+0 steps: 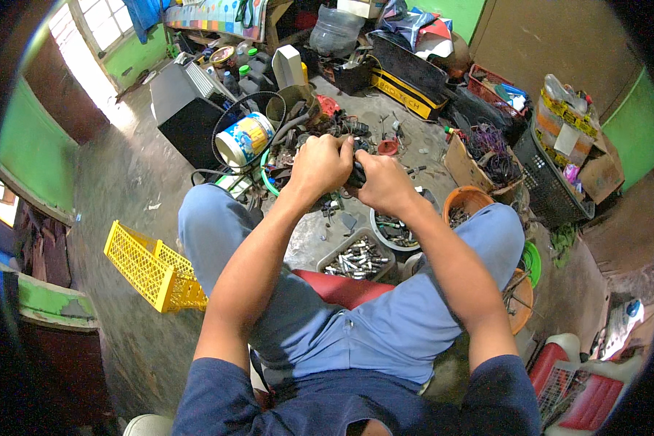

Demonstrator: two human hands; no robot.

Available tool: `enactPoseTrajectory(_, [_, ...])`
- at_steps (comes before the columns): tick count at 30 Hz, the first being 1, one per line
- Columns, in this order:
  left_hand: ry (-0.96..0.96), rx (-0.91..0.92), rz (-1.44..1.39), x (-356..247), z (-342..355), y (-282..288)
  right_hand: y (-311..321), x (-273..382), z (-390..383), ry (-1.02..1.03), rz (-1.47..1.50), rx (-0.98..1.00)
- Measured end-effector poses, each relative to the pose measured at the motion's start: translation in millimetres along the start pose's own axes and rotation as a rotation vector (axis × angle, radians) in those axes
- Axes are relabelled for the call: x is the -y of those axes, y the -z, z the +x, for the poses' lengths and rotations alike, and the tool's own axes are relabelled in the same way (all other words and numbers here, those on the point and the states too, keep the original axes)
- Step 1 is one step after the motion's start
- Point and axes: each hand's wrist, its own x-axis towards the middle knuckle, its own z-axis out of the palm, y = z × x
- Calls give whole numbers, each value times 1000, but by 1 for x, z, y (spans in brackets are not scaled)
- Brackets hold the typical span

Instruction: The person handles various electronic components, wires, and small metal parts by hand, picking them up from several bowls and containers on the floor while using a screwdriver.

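Both of my hands meet in front of my knees, closed around a small black part (357,174). Most of it is covered by my fingers, so its kind cannot be made out. My left hand (317,166) grips it from the left, thumb against the thumb side of my right hand (386,180). Below them stands a grey plastic tub (324,263) of small metal pieces (357,259) that look like spark plugs. Under my right forearm is a white bowl (375,227) with dark small parts. An orange bowl (455,195) with metal bits sits by my right knee.
Loose dark parts litter the floor beyond my hands. A printed white-and-blue bucket (245,141) lies tipped at the left, near a yellow crate (152,269). At the right are a cardboard box (463,164) of wires and a black crate (552,182). A black-and-yellow toolbox (407,96) stands farther back.
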Motion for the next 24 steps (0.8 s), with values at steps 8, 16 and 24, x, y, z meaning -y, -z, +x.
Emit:
enactPoseTrajectory(8, [229, 229, 50, 16, -2, -7, -9, 8, -6, 99, -150, 43])
enactPoseTrajectory(16, [197, 366, -5, 21, 8, -5, -5, 10, -11, 196, -262, -46])
enactPoseTrajectory(24, [192, 139, -102, 1, 43, -26, 32, -14, 4, 316, -563, -292])
